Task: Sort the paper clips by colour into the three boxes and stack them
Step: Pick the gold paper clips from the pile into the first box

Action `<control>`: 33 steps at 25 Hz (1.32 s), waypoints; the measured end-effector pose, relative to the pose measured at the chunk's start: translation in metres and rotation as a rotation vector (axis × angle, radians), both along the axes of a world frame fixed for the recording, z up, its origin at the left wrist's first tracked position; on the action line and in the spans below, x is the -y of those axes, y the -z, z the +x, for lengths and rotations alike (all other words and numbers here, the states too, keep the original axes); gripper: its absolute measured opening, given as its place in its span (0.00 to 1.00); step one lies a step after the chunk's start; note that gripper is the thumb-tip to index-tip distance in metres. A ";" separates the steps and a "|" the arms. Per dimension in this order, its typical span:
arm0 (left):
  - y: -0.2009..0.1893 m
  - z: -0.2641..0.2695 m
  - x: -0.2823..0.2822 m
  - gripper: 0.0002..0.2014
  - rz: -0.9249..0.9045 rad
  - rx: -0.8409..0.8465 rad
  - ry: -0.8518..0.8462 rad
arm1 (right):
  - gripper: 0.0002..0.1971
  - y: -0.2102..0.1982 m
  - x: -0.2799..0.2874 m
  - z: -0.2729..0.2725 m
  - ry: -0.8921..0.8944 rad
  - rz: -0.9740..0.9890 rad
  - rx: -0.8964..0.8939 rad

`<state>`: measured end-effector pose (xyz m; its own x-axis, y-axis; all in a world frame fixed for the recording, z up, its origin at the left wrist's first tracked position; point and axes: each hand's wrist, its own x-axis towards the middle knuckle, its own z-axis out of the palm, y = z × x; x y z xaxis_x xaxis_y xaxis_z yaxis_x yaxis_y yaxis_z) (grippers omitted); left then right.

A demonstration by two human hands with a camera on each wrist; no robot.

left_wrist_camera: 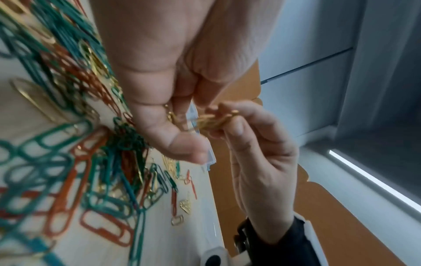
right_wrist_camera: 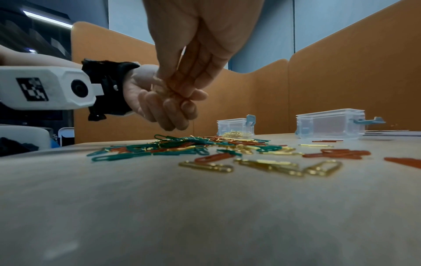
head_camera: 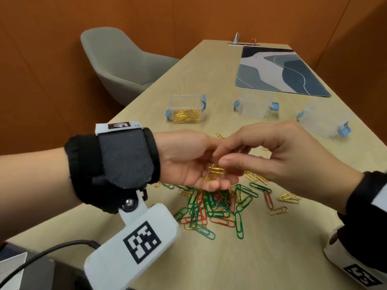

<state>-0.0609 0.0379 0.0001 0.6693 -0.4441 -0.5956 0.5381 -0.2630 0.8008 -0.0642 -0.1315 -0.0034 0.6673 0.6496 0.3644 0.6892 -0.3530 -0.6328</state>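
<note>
My left hand (head_camera: pixel 207 174) is palm up above the pile, its fingers curled round a few gold paper clips (head_camera: pixel 215 171). My right hand (head_camera: pixel 228 162) reaches over that palm and pinches gold paper clips (left_wrist_camera: pixel 209 120) between thumb and fingertips. In the right wrist view the right hand (right_wrist_camera: pixel 180 84) points down into the cupped left hand (right_wrist_camera: pixel 159 106). Below lies a mixed pile of green, red and gold clips (head_camera: pixel 217 204). An open clear box (head_camera: pixel 186 108) holds gold clips. Two more clear boxes (head_camera: pixel 254 105) (head_camera: pixel 326 120) look empty.
Loose gold clips (head_camera: pixel 289 198) and red clips (right_wrist_camera: pixel 337 153) lie to the right of the pile. A patterned desk mat (head_camera: pixel 280 72) lies at the far end of the wooden table (head_camera: pixel 261 258). A grey chair (head_camera: pixel 121 65) stands to the left, and orange partitions enclose the desk.
</note>
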 end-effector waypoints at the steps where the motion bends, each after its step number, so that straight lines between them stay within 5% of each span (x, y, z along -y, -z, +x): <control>1: -0.001 0.002 0.003 0.18 0.007 -0.009 0.004 | 0.06 0.001 0.002 0.002 0.070 -0.045 0.020; 3: -0.002 0.006 0.005 0.19 0.157 0.116 -0.003 | 0.05 0.004 0.011 0.009 0.289 -0.209 0.041; 5: 0.000 0.010 0.005 0.16 0.518 0.503 0.097 | 0.06 0.007 0.019 0.015 0.442 -0.384 -0.017; 7: 0.002 0.011 0.008 0.09 0.760 0.884 0.277 | 0.05 0.008 0.023 0.016 0.473 -0.486 -0.099; 9: 0.002 0.011 0.013 0.08 0.782 1.018 0.435 | 0.04 0.005 0.020 0.012 0.427 -0.543 -0.170; 14: 0.005 0.017 0.007 0.09 0.931 1.088 0.371 | 0.10 0.002 0.015 0.009 0.359 -0.540 -0.196; 20: 0.005 0.022 0.000 0.18 0.831 1.061 0.413 | 0.19 0.005 0.014 0.011 0.319 -0.632 -0.193; 25: 0.010 0.015 -0.011 0.06 0.807 1.084 0.450 | 0.03 0.001 0.016 0.007 0.294 -0.615 -0.201; 33: 0.006 0.022 -0.022 0.11 0.725 1.026 0.405 | 0.13 0.001 0.018 0.006 0.259 -0.643 -0.224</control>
